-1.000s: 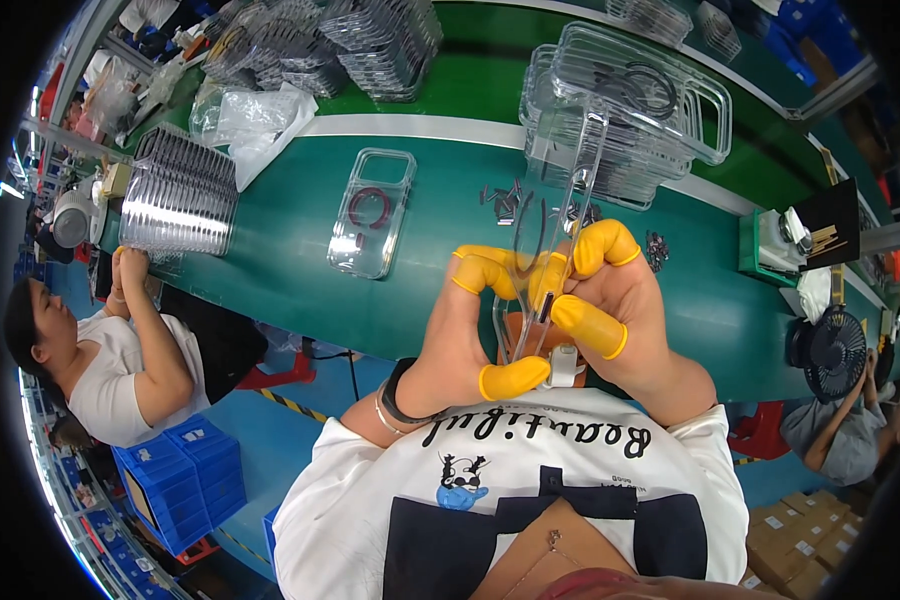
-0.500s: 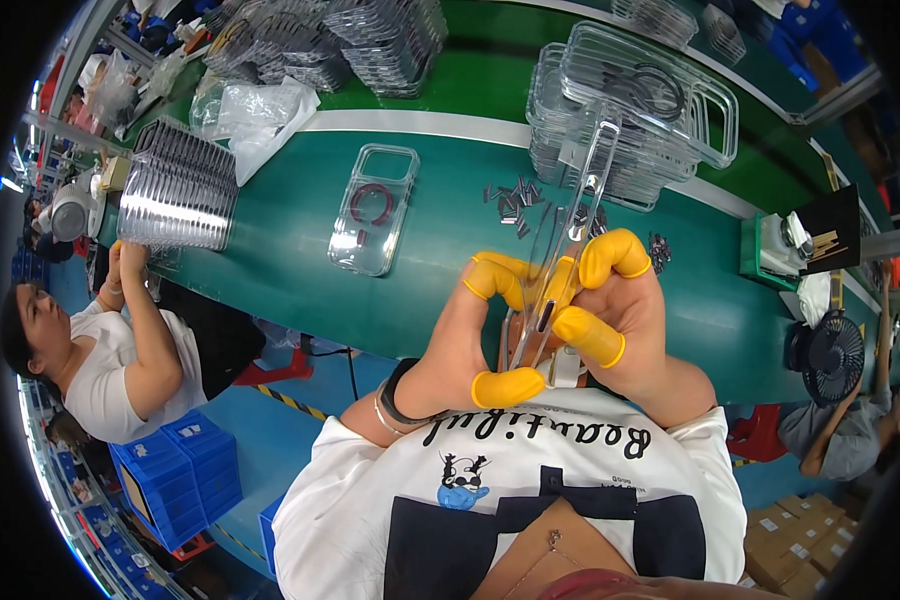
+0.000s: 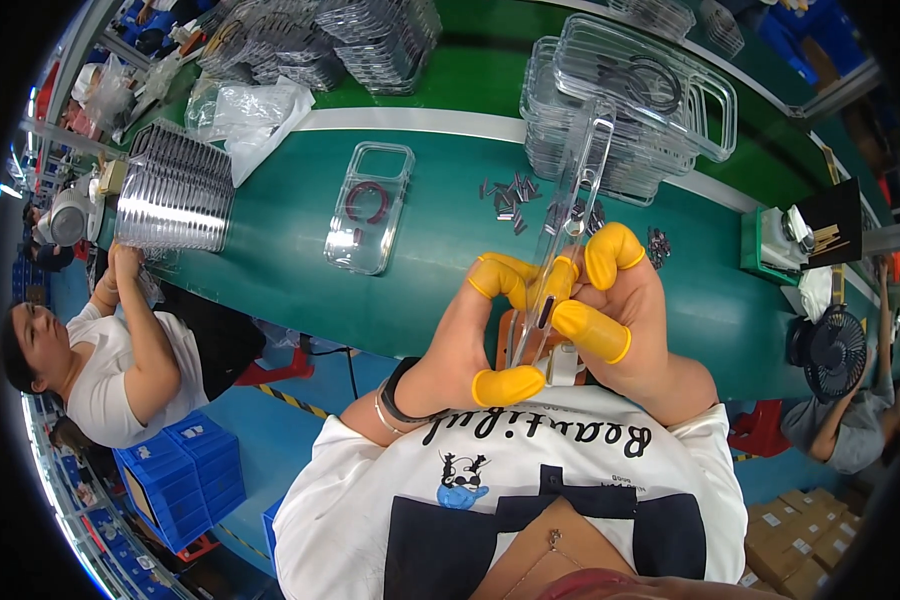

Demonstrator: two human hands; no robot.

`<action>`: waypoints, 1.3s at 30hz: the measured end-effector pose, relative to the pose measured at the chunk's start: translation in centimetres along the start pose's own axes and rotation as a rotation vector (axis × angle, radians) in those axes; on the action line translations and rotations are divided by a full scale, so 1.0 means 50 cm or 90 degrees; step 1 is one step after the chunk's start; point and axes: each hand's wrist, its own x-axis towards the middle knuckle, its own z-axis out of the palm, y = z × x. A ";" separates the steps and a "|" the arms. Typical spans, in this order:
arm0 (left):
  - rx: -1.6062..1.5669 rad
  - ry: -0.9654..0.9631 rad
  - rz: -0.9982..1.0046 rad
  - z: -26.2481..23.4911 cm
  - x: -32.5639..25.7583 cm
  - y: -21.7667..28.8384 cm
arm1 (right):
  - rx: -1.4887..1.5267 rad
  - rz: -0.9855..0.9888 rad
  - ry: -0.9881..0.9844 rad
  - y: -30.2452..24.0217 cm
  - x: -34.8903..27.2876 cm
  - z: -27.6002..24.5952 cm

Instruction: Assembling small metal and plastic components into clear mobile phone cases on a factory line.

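Note:
A clear phone case (image 3: 584, 172) stands edge-on between my hands above the green table. My left hand (image 3: 450, 345) is closed round its lower part, with yellow finger cots on the fingers and thumb. My right hand (image 3: 630, 305), in yellow finger cots too, grips the case's right side. A small dark strip (image 3: 547, 311) sits in the case's side edge, right beside a fingertip of my right hand. Loose small dark strips (image 3: 511, 200) lie on the table just beyond my hands. Another clear phone case (image 3: 373, 210) with a dark red ring lies flat to the left.
Clear cases are stacked (image 3: 625, 125) at the back right. Another row of cases (image 3: 175, 190) stands at the left, near a seated co-worker (image 3: 120, 345). A plastic bag (image 3: 265, 120) lies at the back. A green box (image 3: 767, 240) and a black fan (image 3: 832, 350) are at the right.
The fingers of my right hand have shifted slightly against the case edge by the dark strip. The case has tilted a little, and my left hand keeps its hold.

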 end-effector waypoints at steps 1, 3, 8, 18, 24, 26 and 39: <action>0.000 0.000 0.000 0.001 -0.001 0.001 | -0.003 -0.019 -0.003 0.002 0.000 -0.001; 0.020 0.033 0.000 0.001 -0.005 0.002 | -0.009 0.017 -0.002 -0.012 -0.002 0.004; 0.091 0.039 0.019 -0.007 -0.002 0.007 | -0.059 0.049 0.006 -0.022 -0.002 0.010; 0.104 0.057 -0.040 0.004 -0.002 0.017 | 0.021 0.061 0.021 -0.008 0.000 0.000; 0.050 0.065 0.032 0.004 0.001 -0.003 | -0.036 -0.015 0.012 -0.007 -0.001 0.011; 0.058 0.064 0.030 0.003 -0.004 -0.001 | -0.019 -0.021 0.014 -0.013 -0.002 0.013; 0.150 0.047 0.054 -0.008 -0.006 0.005 | -0.069 -0.084 -0.088 -0.012 0.006 0.003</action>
